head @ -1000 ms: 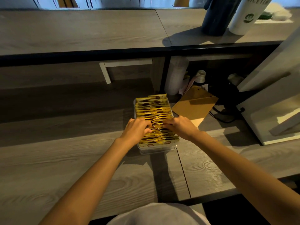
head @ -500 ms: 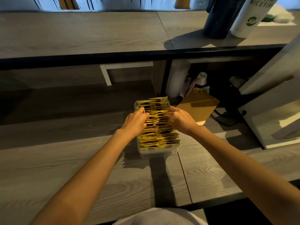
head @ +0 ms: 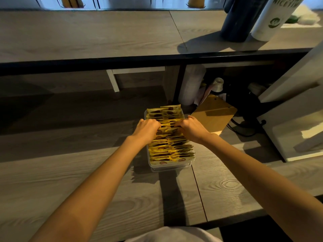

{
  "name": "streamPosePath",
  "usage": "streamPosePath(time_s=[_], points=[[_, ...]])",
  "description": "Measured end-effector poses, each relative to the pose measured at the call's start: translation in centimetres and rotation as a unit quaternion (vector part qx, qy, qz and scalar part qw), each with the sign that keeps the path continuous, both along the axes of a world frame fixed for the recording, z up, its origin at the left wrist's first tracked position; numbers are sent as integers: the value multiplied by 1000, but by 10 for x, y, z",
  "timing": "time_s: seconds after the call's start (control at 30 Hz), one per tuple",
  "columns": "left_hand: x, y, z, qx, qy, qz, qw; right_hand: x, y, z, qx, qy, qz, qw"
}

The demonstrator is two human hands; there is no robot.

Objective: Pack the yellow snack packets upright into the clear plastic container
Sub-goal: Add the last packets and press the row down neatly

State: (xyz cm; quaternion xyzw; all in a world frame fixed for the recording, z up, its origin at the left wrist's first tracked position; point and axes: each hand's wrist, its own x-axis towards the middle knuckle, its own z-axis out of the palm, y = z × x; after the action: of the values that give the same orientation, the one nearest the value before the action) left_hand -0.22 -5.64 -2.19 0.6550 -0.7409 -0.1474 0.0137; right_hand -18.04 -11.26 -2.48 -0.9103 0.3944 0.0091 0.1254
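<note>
A clear plastic container [head: 170, 167] stands on the grey wooden table, a little beyond the middle. Several yellow snack packets [head: 170, 151] with brown prints stand upright in it, row behind row, filling it from front to back. My left hand [head: 147, 130] rests on the packets from the left side, fingers curled onto their top edges. My right hand [head: 191, 128] does the same from the right. Both hands sit over the far-middle part of the row, fingertips close together, and hide the packets beneath them.
A brown cardboard piece [head: 214, 113] lies just right of the container's far end. A white box [head: 295, 119] and black cables [head: 243, 130] stand at the right. A raised shelf [head: 104, 37] above holds a dark bottle [head: 239, 18] and a white cup [head: 272, 16].
Both hands have slid away from me along the packet row, from the near-middle toward the far part. The container has stayed in place.
</note>
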Motion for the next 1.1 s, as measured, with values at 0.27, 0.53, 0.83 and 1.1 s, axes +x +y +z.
streamPosePath(time_s=[0.27, 0.53, 0.83, 1.1], points=[[-1, 3, 0, 13, 17, -4, 1000, -1, 5, 3, 21, -11, 10, 1000], [2, 3, 19, -50, 82, 45, 994, -4, -1, 13, 24, -56, -23, 998], [8, -14, 13, 12, 27, 39, 999, 11, -19, 11, 34, 19, -33, 999], [15, -27, 16, 134, 58, -13, 989, 15, -24, 4, 46, 36, -22, 998]])
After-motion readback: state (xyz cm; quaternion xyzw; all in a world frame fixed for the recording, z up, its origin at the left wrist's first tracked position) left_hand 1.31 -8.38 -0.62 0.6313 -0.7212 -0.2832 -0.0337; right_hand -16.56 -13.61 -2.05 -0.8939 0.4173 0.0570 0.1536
